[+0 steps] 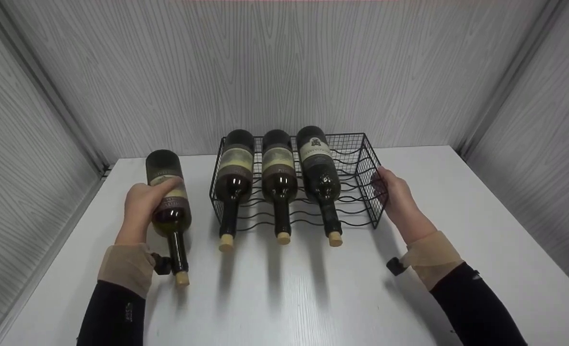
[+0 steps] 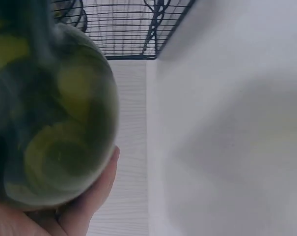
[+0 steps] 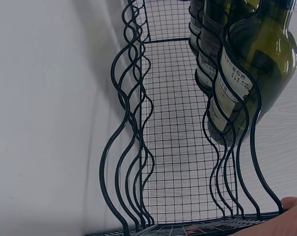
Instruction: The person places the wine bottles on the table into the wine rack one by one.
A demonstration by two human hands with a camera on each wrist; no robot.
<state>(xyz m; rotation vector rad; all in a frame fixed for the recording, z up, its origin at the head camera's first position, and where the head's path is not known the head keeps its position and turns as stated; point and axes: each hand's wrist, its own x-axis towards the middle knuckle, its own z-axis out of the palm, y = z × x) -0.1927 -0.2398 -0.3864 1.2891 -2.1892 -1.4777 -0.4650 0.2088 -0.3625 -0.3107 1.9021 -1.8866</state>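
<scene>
On the left, my left hand (image 1: 145, 202) grips a dark wine bottle (image 1: 171, 223), thumb across its label. The bottle's corked neck points toward me, and its rounded body fills the left side of the left wrist view. My right hand (image 1: 400, 202) holds the right side panel of a black wire wine rack (image 1: 368, 192); some of its fingers show only through the mesh. Three corked wine bottles lie in the rack with necks toward me: a left one (image 1: 236, 168), a middle one (image 1: 279, 168) and a right one (image 1: 317, 168) with a paler label.
The rack stands on a white table (image 1: 265, 298) near a grey wood-grained back wall (image 1: 275, 62). Side walls rise at left and right. Wavy wires (image 3: 123, 113) run along the rack, with no bottle in its right-hand part.
</scene>
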